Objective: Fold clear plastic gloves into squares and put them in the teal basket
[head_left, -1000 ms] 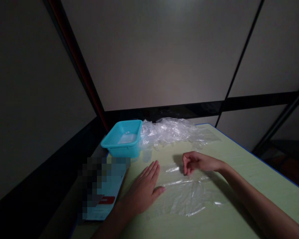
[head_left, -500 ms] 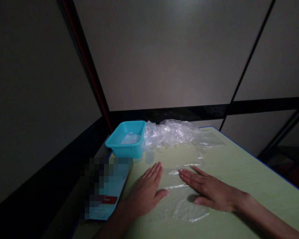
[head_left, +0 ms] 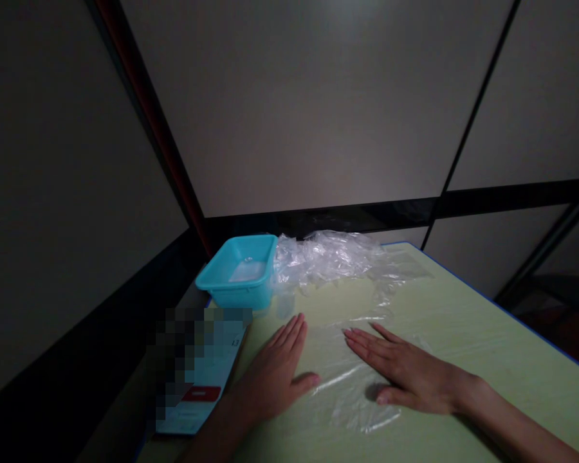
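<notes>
A clear plastic bag [head_left: 340,386] lies spread on the pale green table, with a few shiny creases. My left hand [head_left: 275,373] rests flat along its left side, fingers together and pointing away, thumb out over the plastic. On the right part of the bag lies my right hand [head_left: 405,370], palm down with its fingers stretched toward the middle. Neither hand grips anything. Behind the flat bag is a crumpled heap of clear plastic bags [head_left: 332,254], beside a turquoise basin [head_left: 241,292]. Some pale, clear material lies inside the basin.
The table [head_left: 492,360] has a blue edge and stands near a wall of large panels [head_left: 318,116]. At the left table edge lies a flat, light blue item [head_left: 212,366] with a red label, partly blurred out, perhaps a book or box.
The view has shifted slightly, so the basin and table sit a little further left. My hands stay flat on the plastic bag, and its creases near the left thumb look different.
</notes>
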`<action>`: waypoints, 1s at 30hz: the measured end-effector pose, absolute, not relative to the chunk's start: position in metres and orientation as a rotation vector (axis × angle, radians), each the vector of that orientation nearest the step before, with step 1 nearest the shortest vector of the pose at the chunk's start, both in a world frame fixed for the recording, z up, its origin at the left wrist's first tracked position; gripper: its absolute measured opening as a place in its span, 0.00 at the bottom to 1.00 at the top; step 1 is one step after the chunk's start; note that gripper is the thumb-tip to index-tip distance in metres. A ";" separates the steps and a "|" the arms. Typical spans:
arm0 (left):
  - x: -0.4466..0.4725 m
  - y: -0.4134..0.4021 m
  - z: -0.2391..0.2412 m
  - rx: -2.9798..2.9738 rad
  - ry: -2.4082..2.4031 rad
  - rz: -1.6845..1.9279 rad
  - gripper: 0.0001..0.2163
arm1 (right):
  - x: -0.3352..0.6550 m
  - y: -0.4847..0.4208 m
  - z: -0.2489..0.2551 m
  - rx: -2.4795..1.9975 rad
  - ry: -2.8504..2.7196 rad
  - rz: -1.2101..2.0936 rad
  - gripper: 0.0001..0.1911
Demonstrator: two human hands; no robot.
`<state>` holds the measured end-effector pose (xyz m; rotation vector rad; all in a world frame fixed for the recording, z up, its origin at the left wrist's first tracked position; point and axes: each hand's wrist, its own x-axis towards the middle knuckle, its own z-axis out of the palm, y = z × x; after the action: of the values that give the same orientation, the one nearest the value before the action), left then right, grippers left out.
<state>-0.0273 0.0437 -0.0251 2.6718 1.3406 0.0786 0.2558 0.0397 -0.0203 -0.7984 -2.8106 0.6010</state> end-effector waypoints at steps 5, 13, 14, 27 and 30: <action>-0.014 0.043 -0.012 2.631 1.314 0.059 0.35 | 0.255 0.040 -0.019 -0.815 -2.864 0.589 0.38; 0.049 0.041 -0.009 2.686 1.130 0.073 0.36 | 0.254 0.040 -0.019 -0.797 -2.835 0.571 0.40; 0.051 0.043 -0.012 2.679 1.150 0.079 0.37 | 0.255 0.040 -0.020 -0.793 -2.832 0.570 0.40; 0.001 0.049 -0.024 2.683 1.288 0.102 0.32 | 0.255 0.040 -0.019 -0.844 -2.865 0.616 0.39; -0.017 0.049 -0.027 2.654 1.371 0.097 0.31 | 0.255 0.039 -0.020 -0.842 -2.841 0.630 0.39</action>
<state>-0.0174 0.0488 -0.0271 2.6543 1.3711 0.0970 0.2551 0.0394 -0.0196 -0.8423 -2.8410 0.6296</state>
